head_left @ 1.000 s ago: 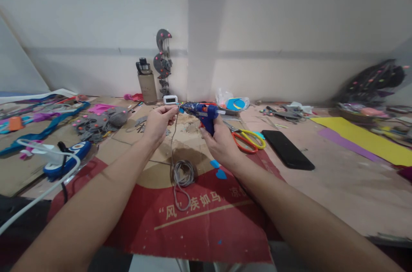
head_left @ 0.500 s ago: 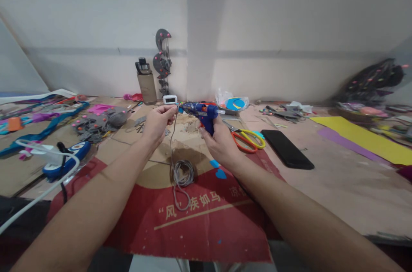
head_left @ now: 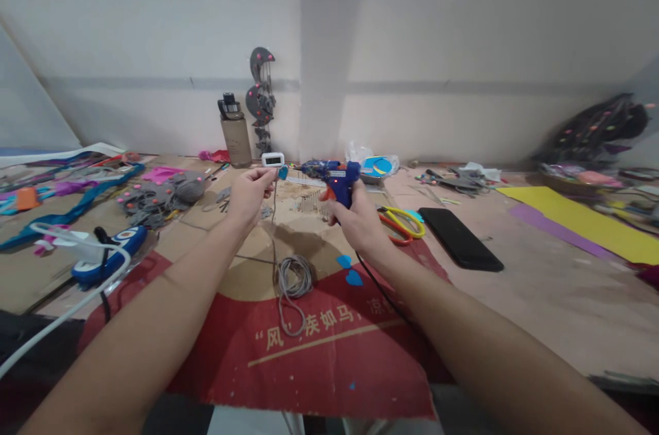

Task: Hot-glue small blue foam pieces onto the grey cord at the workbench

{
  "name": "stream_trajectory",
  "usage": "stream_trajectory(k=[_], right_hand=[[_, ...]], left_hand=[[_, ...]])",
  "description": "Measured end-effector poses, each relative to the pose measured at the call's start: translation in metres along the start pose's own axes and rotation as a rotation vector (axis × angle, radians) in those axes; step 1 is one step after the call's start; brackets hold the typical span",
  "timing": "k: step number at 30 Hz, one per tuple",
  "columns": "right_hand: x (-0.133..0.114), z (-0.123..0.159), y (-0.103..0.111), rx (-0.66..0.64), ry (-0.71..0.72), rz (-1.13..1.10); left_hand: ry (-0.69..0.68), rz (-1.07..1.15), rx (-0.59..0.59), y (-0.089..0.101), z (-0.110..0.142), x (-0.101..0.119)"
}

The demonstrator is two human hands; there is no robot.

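Observation:
Between the thumb and fingertips of my left hand (head_left: 250,196) is a small blue heart cutout (head_left: 283,173). A thin grey cord (head_left: 274,222) hangs down from those fingertips to a loose coil (head_left: 295,276) on the cardboard. My right hand (head_left: 359,215) is wrapped round the handle of a blue glue gun (head_left: 344,180), its nozzle pointing left toward the heart, with a gap between them. The gun's black cable runs down along my right forearm. Two more blue heart cutouts (head_left: 353,277) lie on the cardboard below my right hand.
Red and tan cardboard (head_left: 329,373) covers the table's middle. Scissors (head_left: 401,224) and a black phone (head_left: 460,238) lie to the right. A bottle (head_left: 235,133) and a small white digital display (head_left: 272,160) stand at the back. On the left are a power strip (head_left: 116,253) and grey felt pieces (head_left: 159,198).
The glue gun has moved right, away from the heart, and its nozzle has come clear of it. The blue heart now shows at my left fingertips, which have shifted slightly left.

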State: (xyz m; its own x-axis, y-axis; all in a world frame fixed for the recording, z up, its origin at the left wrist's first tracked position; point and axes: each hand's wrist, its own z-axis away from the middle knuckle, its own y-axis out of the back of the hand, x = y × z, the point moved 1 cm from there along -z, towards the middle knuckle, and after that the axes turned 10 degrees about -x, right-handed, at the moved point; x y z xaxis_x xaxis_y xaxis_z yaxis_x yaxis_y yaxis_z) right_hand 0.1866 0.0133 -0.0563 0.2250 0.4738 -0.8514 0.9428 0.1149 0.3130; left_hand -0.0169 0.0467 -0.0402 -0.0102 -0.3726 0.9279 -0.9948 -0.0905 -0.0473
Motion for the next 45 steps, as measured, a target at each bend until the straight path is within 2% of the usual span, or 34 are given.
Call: stream_trajectory(k=[2, 4, 8, 13, 16, 18, 21, 24, 28, 30, 32, 35, 39, 42, 45], right_hand=[[0.008, -0.006, 0.004, -0.014, -0.151, 0.054], [0.015, -0.012, 0.008, -0.067, -0.275, 0.257], [0.027, -0.019, 0.011, -0.237, -0.403, 0.628], [0.036, -0.014, 0.011, -0.300, -0.359, 1.001], [0.034, -0.009, 0.014, -0.287, -0.330, 1.092], [0.029, -0.007, 0.017, -0.215, -0.316, 1.093], [0.021, -0.007, 0.015, -0.082, -0.173, 0.902], [0.015, -0.007, 0.003, -0.048, -0.058, 0.400], [0.007, -0.004, -0.022, -0.021, -0.104, -0.365], [0.001, -0.002, -0.032, -0.010, -0.138, -0.627], [-0.005, -0.001, -0.036, 0.000, -0.170, -0.789], [-0.012, -0.001, -0.037, 0.007, -0.224, -0.878], [-0.011, 0.000, -0.036, -0.015, -0.285, -0.814], [-0.007, -0.001, -0.033, 0.028, -0.201, -0.643], [-0.007, -0.002, -0.030, 0.059, -0.104, -0.481]], left_hand=[[-0.053, -0.133, 0.028, 0.001, 0.001, 0.000], [-0.118, -0.322, 0.028, -0.001, 0.004, 0.003], [-0.209, -0.582, -0.067, -0.009, 0.014, 0.005], [-0.267, -0.704, -0.165, -0.017, 0.020, -0.002], [-0.290, -0.714, -0.187, -0.017, 0.019, -0.004], [-0.291, -0.712, -0.194, -0.017, 0.019, -0.004], [-0.278, -0.719, -0.198, -0.018, 0.020, -0.002], [-0.304, -0.740, -0.182, -0.021, 0.023, 0.002], [-0.418, -0.806, -0.171, -0.027, 0.032, 0.014], [-0.450, -0.812, -0.180, -0.029, 0.035, 0.020], [-0.460, -0.802, -0.192, -0.031, 0.038, 0.023], [-0.469, -0.791, -0.185, -0.033, 0.040, 0.025], [-0.495, -0.796, -0.149, -0.035, 0.041, 0.024], [-0.434, -0.748, -0.116, -0.037, 0.040, 0.023], [-0.276, -0.632, -0.100, -0.038, 0.039, 0.023]])
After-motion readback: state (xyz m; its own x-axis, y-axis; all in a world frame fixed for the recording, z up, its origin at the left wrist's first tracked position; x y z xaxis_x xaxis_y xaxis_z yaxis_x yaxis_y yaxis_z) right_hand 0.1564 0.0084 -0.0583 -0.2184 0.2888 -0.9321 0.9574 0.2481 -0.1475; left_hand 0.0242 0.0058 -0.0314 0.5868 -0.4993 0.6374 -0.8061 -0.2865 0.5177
